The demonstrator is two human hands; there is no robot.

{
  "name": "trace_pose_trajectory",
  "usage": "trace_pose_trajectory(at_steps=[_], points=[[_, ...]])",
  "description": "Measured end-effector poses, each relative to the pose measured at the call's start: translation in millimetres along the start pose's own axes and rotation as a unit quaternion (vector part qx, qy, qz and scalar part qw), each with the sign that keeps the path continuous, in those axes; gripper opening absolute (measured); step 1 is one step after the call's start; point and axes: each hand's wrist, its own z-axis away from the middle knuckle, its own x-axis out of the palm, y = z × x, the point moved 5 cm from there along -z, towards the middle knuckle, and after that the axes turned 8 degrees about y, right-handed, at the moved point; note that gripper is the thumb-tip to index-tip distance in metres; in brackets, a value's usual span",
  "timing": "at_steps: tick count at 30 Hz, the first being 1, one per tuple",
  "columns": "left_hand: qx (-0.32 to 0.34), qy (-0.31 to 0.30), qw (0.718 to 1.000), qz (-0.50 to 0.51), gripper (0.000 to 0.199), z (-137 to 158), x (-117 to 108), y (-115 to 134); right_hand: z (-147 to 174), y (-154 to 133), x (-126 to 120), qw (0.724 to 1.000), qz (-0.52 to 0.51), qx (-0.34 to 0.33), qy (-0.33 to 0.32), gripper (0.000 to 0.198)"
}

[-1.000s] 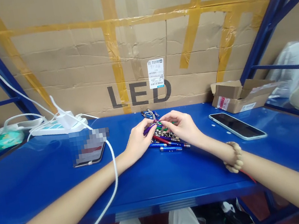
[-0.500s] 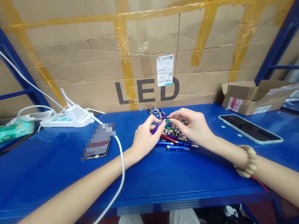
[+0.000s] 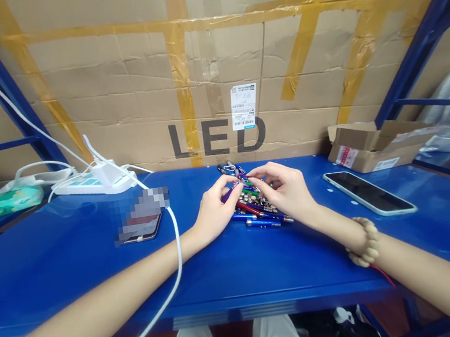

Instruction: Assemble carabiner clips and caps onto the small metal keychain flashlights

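My left hand (image 3: 213, 209) is closed around a slim purple metal tube (image 3: 226, 196), shaped like a small pen flashlight. At the tube's upper end, my right hand (image 3: 289, 188) pinches with thumb and forefinger; what lies between those fingertips is too small to make out. Both hands' fingertips nearly meet. Below and behind them is a heap of small round silver pieces (image 3: 248, 197), like button cells. A red tube (image 3: 249, 208) and a blue tube (image 3: 263, 223) lie at the heap's near side, among several similar ones. Small clips and metal parts (image 3: 229, 168) sit behind.
On the blue table (image 3: 233, 280), a phone (image 3: 368, 192) lies right and another phone (image 3: 143, 226) left. A white power strip (image 3: 83, 184) stands back left; its white cable (image 3: 177, 243) crosses over my left forearm. An open carton (image 3: 378, 145) sits back right, before a large cardboard box (image 3: 133, 92).
The whole view has shifted slightly, so things appear a little further left. My fingertips have moved slightly at the purple tube's end; both hands keep their hold.
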Motion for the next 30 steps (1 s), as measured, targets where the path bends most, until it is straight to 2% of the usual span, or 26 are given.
trace_pose_trajectory(at_steps=[4, 7, 16, 20, 24, 30], points=[[0.021, 0.047, 0.999, 0.010, 0.021, -1, -5, 2, -1, -2, -2, 1.000, -0.002, -0.016, 0.013, 0.015], [0.036, 0.055, 0.998, 0.001, 0.017, -2, -6, 3, -1, -3, -2, 1.000, -0.003, -0.020, 0.016, 0.014], [0.023, -0.028, 0.999, -0.028, 0.023, 0, 1, 6, 1, 0, 1, 1.000, -0.012, -0.001, 0.011, 0.014], [0.006, -0.037, 0.999, -0.011, 0.022, 1, 4, 6, 1, 1, 2, 0.999, -0.038, 0.034, 0.007, 0.014], [-0.033, -0.034, 0.999, 0.024, 0.021, 1, 5, 1, -1, 4, 6, 0.993, -0.087, 0.069, -0.029, 0.013], [-0.046, 0.006, 0.996, 0.079, 0.018, -2, 1, -5, 0, 9, 9, 0.995, -0.034, 0.010, -0.092, 0.010]])
